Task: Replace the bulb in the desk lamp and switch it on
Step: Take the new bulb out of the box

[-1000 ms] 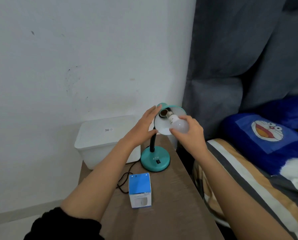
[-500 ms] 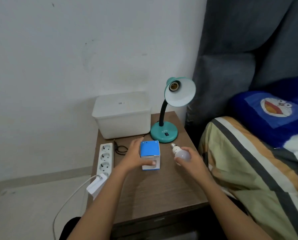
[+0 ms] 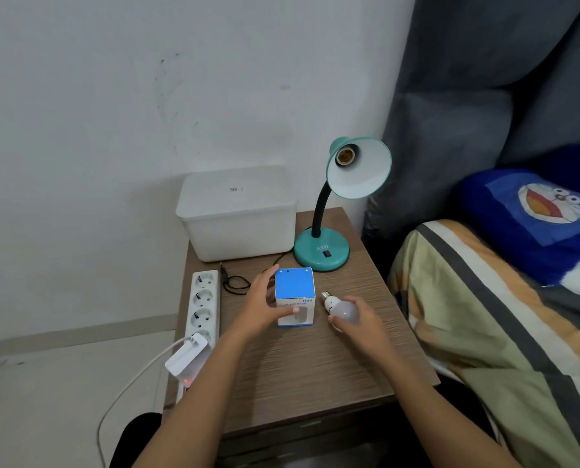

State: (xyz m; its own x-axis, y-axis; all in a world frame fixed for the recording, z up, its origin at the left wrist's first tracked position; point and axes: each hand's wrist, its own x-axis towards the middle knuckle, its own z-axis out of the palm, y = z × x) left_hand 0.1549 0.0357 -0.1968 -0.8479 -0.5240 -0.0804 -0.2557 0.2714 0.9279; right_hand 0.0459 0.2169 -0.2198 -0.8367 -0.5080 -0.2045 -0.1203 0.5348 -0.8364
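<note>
A teal desk lamp (image 3: 322, 249) stands at the back right of the wooden bedside table (image 3: 315, 366). Its shade faces me and the brass socket (image 3: 344, 156) is bare. My right hand (image 3: 363, 324) holds a white bulb (image 3: 344, 310) just above the tabletop, screw base pointing toward the lamp. My left hand (image 3: 261, 307) grips a blue and white bulb box (image 3: 294, 297) that stands upright on the table, thumb on its front and fingers behind it. The lamp's black switch (image 3: 326, 254) sits on the base.
A white lidded bin (image 3: 238, 214) stands at the back left of the table. A white power strip (image 3: 202, 304) lies along the left edge with a white adapter (image 3: 187, 361) plugged in. A black cord (image 3: 236, 283) loops beside it. A bed (image 3: 501, 315) lies to the right.
A second ago my right hand held the bulb at the lamp's socket and my left steadied the shade. Both hands have come down; the left now grips the box and the socket is bare.
</note>
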